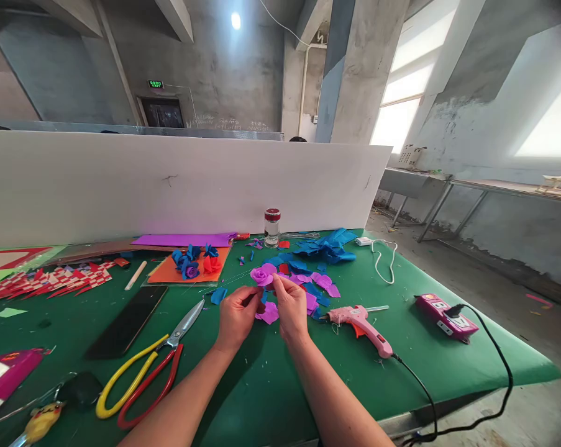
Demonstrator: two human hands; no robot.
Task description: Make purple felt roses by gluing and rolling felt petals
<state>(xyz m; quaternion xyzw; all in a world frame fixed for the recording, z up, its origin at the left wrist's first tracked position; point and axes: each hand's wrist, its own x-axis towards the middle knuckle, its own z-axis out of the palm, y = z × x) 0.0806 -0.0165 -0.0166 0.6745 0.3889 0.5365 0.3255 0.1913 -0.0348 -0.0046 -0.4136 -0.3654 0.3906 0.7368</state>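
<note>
Between my two hands, above the green table, is a purple paper flower (262, 274) with rolled petals. My left hand (237, 315) is closed, thumb and fingers pinched just below the bloom; the part it grips is mostly hidden. My right hand (291, 307) pinches the flower's right edge between thumb and fingertips. Purple paper petals (325, 284) and blue paper pieces lie scattered behind and beside the hands. A pink glue gun (361, 324) rests to the right of my right hand. Scissors (168, 347) with one yellow and one red handle lie open to the left.
An orange sheet (161, 271) holds several blue, purple and red paper flowers. A jar with a red lid (271, 228) stands before the white partition (205, 186). A black phone (127, 323) lies left. The glue gun's cord runs over the right edge near a purple power strip (443, 315).
</note>
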